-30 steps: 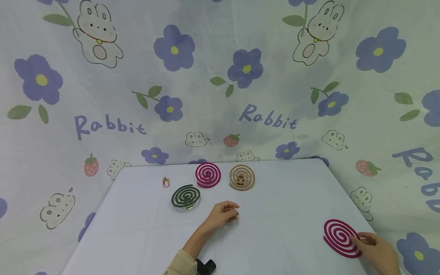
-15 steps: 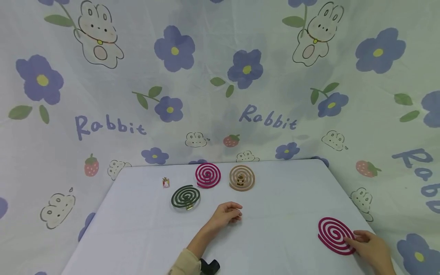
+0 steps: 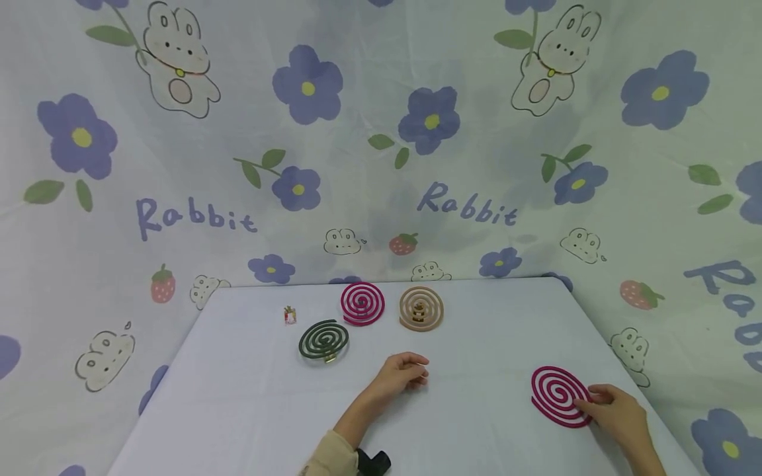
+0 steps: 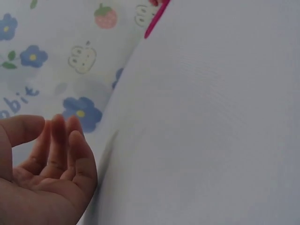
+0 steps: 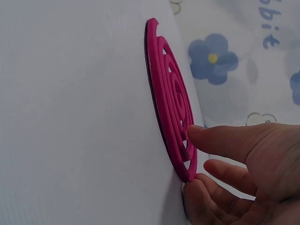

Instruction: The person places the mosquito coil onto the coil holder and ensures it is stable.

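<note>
At the right of the table, my right hand (image 3: 616, 413) pinches the edge of a magenta mosquito coil (image 3: 559, 396). In the right wrist view the thumb lies on the coil's (image 5: 173, 108) face and the fingers are under its rim. My left hand (image 3: 401, 377) is held near the middle of the table, its fingers loosely curled round nothing. Beyond it are a dark green coil (image 3: 323, 340) raised on a small gold stand, a second magenta coil (image 3: 362, 304) and a tan coil (image 3: 421, 309) with a gold piece at its centre.
A small gold, red and white piece (image 3: 290, 315) stands at the back left of the white table (image 3: 238, 396). A printed rabbit-and-flower curtain (image 3: 357, 145) hangs behind and beside the table. Something black (image 3: 374, 463) shows beside the left sleeve.
My right hand has carried the magenta coil leftward and slightly away from me. My left hand has drifted a little to the right. The other coils stay put.
</note>
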The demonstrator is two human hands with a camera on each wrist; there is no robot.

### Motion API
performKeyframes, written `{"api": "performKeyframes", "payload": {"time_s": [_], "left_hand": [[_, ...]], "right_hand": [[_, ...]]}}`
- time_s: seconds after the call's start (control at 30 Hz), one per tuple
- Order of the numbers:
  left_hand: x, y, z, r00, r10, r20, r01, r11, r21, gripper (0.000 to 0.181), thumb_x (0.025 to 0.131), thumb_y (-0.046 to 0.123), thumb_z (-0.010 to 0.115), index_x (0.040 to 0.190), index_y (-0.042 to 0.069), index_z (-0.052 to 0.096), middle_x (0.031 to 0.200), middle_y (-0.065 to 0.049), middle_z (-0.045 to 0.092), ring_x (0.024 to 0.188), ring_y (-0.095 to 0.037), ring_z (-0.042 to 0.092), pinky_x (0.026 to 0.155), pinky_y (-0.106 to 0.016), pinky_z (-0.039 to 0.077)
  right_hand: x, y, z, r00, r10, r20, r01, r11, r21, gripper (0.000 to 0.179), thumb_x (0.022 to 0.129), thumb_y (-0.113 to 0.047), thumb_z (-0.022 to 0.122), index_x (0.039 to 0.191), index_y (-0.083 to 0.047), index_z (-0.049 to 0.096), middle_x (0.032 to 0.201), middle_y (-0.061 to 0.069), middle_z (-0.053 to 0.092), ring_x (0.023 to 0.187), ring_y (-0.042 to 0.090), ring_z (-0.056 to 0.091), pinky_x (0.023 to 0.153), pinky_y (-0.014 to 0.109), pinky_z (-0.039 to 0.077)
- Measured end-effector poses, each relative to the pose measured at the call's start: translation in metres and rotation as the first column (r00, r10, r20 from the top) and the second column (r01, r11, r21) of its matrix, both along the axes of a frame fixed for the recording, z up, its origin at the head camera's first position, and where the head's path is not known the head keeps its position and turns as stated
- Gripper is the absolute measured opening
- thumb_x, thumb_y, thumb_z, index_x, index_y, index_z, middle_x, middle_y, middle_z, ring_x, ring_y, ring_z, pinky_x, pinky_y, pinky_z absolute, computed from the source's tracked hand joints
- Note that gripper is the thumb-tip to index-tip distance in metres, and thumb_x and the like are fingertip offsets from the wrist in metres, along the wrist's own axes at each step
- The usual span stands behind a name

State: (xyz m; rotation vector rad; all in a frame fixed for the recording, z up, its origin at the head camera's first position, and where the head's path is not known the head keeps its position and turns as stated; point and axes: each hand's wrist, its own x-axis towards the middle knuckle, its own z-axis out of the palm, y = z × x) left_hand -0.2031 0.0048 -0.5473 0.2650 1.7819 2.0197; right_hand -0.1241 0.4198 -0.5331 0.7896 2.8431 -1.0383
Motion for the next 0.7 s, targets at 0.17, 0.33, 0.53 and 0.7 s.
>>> {"api": "performKeyframes", "payload": {"time_s": [0.17,0.33,0.53,0.7], "left_hand": [[0.000,0.004,0.000,1.000,0.010,-0.009,-0.010,1.000,-0.006,0.027,0.094,0.004,0.058,0.116,-0.013,0.058,0.088,-0.010,0.067,0.081,-0.019,0.066,0.076,-0.034,0.054],[0.000,0.010,-0.001,0.999,0.000,-0.040,-0.001,1.000,-0.029,0.025,0.094,0.005,0.058,0.114,-0.011,0.060,0.087,-0.008,0.067,0.080,-0.017,0.066,0.073,-0.031,0.054],[-0.001,0.016,-0.002,0.998,-0.010,-0.054,0.009,1.000,-0.021,0.026,0.094,0.005,0.060,0.114,-0.011,0.060,0.086,-0.006,0.066,0.080,-0.016,0.066,0.073,-0.029,0.054],[-0.001,0.021,-0.001,0.997,-0.011,-0.077,0.009,1.000,-0.028,0.025,0.093,0.004,0.060,0.113,-0.011,0.060,0.085,-0.006,0.066,0.080,-0.017,0.066,0.073,-0.030,0.055]], "right_hand": [[-0.011,-0.009,-0.003,0.999,0.042,-0.020,-0.042,0.999,-0.013,0.065,0.075,-0.027,0.083,0.114,0.015,0.055,0.091,0.024,0.063,0.083,0.037,0.060,0.061,0.037,0.052],[-0.019,-0.018,-0.004,0.993,0.110,-0.042,-0.110,0.994,-0.020,0.064,0.076,-0.027,0.082,0.114,0.015,0.055,0.092,0.024,0.064,0.085,0.037,0.061,0.066,0.043,0.054],[-0.026,-0.030,-0.004,0.987,0.143,-0.071,-0.145,0.989,-0.020,0.057,0.078,-0.023,0.081,0.113,0.014,0.057,0.093,0.022,0.065,0.087,0.036,0.062,0.069,0.043,0.054],[-0.031,-0.037,-0.004,0.983,0.163,-0.089,-0.165,0.986,-0.021,0.054,0.078,-0.021,0.080,0.113,0.013,0.058,0.093,0.022,0.065,0.086,0.035,0.062,0.065,0.039,0.054]]}}
